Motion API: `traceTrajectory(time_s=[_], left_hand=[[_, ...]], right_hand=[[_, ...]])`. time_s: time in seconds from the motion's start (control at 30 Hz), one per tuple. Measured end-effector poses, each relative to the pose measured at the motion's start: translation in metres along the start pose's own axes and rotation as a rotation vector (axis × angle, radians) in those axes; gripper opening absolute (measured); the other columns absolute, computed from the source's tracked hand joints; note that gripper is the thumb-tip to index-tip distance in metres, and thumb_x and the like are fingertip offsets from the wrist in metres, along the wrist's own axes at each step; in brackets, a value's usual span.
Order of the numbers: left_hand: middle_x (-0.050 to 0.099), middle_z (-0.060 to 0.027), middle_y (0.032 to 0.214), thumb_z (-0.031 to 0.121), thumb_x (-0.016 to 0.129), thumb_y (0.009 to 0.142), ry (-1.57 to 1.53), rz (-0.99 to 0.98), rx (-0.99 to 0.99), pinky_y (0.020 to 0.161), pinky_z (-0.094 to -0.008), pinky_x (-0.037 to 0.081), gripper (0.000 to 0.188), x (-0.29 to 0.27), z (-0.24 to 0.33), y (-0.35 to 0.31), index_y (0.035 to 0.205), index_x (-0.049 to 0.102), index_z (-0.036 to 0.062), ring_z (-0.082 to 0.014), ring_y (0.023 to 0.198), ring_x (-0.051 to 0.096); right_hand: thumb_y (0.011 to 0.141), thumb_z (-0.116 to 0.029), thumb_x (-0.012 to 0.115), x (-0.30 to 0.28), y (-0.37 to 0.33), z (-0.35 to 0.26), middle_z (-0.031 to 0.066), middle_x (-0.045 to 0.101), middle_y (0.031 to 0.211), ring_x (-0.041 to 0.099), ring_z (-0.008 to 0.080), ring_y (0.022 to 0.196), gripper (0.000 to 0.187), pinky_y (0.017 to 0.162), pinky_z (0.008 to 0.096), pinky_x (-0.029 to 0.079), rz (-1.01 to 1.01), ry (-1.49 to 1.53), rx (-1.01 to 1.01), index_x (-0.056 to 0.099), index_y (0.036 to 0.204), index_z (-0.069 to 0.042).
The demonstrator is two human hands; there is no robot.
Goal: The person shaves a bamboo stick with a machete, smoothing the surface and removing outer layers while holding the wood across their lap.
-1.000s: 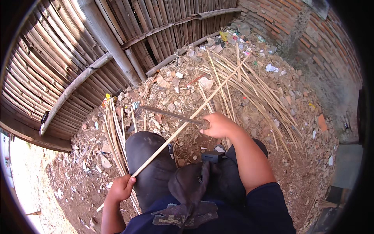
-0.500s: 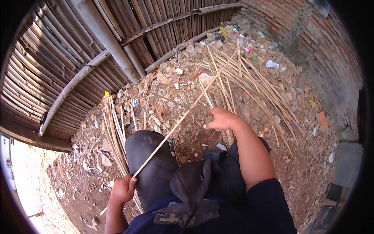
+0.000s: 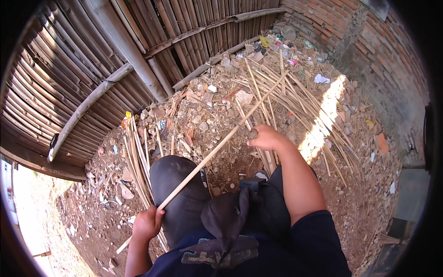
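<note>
My left hand (image 3: 147, 222) is closed round the lower part of a long, pale bamboo strip (image 3: 200, 165). The strip slants up to the right across my left knee, and a short end sticks out below the fist. Just under the strip's upper half is my right hand (image 3: 269, 138), fingers curled. A small, dark, rounded end (image 3: 253, 134) shows at its thumb; what it belongs to is hidden in the grip.
A bundle of bamboo strips (image 3: 137, 159) lies beside my left leg. More strips (image 3: 314, 113) are spread on the rubble ahead and right. A bamboo wall (image 3: 92, 60) rises left and ahead, a brick wall (image 3: 392, 69) right. Litter (image 3: 277, 41) fills the far corner.
The bamboo strip has turned to show a broader face, and its upper end sits slightly farther right. My right hand shifted a little right. A bright patch of sunlight has appeared over the right-hand strips.
</note>
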State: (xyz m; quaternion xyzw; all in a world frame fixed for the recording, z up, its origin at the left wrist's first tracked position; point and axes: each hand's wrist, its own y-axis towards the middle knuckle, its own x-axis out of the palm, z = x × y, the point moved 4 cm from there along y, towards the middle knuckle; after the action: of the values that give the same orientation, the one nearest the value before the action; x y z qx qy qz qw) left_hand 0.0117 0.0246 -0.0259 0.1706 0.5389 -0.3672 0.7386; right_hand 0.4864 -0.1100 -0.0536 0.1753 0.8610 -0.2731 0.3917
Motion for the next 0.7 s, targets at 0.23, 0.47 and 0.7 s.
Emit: traceTrajectory(time_s=[0.23,0.47,0.7], left_hand=[[0.062,-0.0254,0.069,0.036,0.059,0.102,-0.047,-0.065,-0.025,0.062,-0.0564,0.049,0.039,0.004,-0.007,-0.001,0.081,0.053,0.0032,-0.0495,0.069,0.063],[0.062,-0.0249,0.07,0.04,0.057,0.103,-0.055,-0.09,-0.019,0.064,-0.0549,0.05,0.043,0.001,-0.007,0.003,0.082,0.055,0.003,-0.0491,0.072,0.064],[0.06,-0.0244,0.067,0.04,0.058,0.103,-0.12,-0.066,-0.043,0.062,-0.0535,0.049,0.044,0.006,-0.009,-0.001,0.08,0.056,0.002,-0.0487,0.068,0.063]], right_hand=[[0.081,-0.034,0.079,-0.001,-0.014,-0.038,0.0239,0.073,0.104,0.071,0.0355,0.103,0.049,0.091,0.0446,0.054,-0.133,-0.031,-0.05,0.07,0.112,0.003],[0.081,-0.035,0.08,-0.017,-0.009,-0.009,0.0219,0.074,0.107,0.072,0.0358,0.1,0.055,0.089,0.0439,0.055,0.089,0.088,0.089,0.068,0.119,0.003],[0.08,-0.038,0.08,-0.008,-0.001,-0.011,0.0263,0.069,0.117,0.068,0.0382,0.111,0.058,0.095,0.0433,0.053,-0.071,0.106,-0.035,0.069,0.12,0.002]])
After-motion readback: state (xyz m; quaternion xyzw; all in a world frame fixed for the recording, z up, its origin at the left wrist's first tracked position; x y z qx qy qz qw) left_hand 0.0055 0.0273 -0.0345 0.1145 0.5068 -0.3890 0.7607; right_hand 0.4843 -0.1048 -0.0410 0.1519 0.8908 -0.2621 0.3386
